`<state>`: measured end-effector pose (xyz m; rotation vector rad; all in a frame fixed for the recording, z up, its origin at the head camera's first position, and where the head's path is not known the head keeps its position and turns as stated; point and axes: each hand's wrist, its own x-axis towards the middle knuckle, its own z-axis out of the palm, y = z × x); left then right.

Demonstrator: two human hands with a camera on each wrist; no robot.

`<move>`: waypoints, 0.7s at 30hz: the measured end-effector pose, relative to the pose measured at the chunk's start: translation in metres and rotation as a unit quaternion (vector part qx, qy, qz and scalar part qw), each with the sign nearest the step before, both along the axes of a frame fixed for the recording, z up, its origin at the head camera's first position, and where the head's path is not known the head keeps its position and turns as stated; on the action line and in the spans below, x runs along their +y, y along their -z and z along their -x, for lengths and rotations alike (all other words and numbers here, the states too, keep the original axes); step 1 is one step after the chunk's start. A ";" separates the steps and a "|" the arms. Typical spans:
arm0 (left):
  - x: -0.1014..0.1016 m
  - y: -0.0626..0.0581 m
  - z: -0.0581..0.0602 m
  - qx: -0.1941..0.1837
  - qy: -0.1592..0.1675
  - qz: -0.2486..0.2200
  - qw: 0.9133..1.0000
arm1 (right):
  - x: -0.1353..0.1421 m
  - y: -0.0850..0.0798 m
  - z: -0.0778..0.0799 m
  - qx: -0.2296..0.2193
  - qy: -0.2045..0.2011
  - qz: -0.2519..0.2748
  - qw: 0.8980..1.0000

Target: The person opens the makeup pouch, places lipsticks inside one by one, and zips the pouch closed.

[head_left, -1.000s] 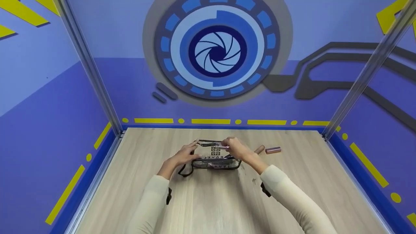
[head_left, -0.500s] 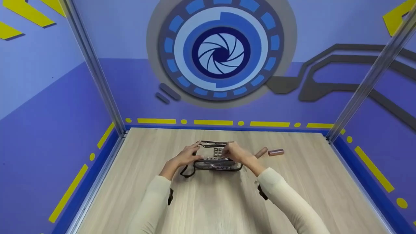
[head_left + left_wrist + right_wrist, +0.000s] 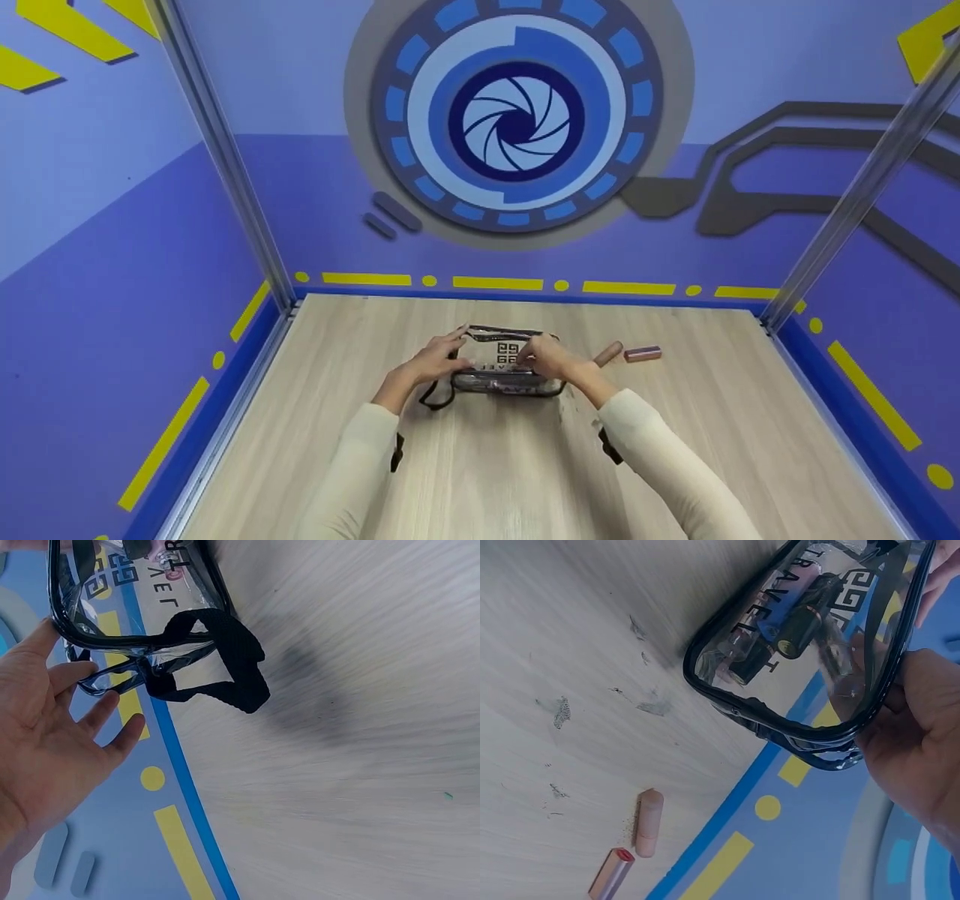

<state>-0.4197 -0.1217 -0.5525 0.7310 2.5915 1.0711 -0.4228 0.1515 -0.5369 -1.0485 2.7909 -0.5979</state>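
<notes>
A clear plastic pouch with black piping and "TRAVEL" lettering (image 3: 480, 384) stands on the table with its top spread apart. My left hand (image 3: 436, 358) holds its left end, thumb at the near rim and fingers at the far rim; a black wrist strap (image 3: 240, 667) hangs beside it. My right hand (image 3: 549, 357) reaches into the mouth at the right end, its fingers seen through the plastic in the right wrist view. A shiny clear piece (image 3: 838, 660) lies at those fingers; glare leaves unclear whether they grip it. Inside lie a black lipstick tube (image 3: 801, 630) and other small cosmetic tubes.
To the right of the pouch, a beige-pink tube (image 3: 608, 353) and a reddish metallic lipstick tube (image 3: 643, 353) lie on the wooden table (image 3: 480, 465). Blue printed walls (image 3: 300, 217) and metal posts (image 3: 225, 157) enclose the back and sides.
One second ago my right hand held a pinkish tube above the pouch's mouth; it has since gone down into the pouch, and the tube is out of sight in the head view. The left hand keeps its hold.
</notes>
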 end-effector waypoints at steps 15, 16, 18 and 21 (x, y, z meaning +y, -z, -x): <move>0.002 -0.005 0.001 -0.001 -0.003 0.003 1.000 | 0.057 0.008 0.024 0.209 0.154 0.153 0.954; 0.002 -0.004 0.001 0.001 -0.003 0.006 1.000 | 0.063 0.013 0.026 0.207 0.173 0.160 0.950; 0.002 -0.003 0.000 0.003 -0.004 0.010 1.000 | 0.077 0.023 0.027 0.195 0.214 0.156 0.945; 0.002 -0.002 0.001 0.011 0.001 0.019 1.000 | 0.096 0.036 0.025 0.143 0.263 0.105 0.948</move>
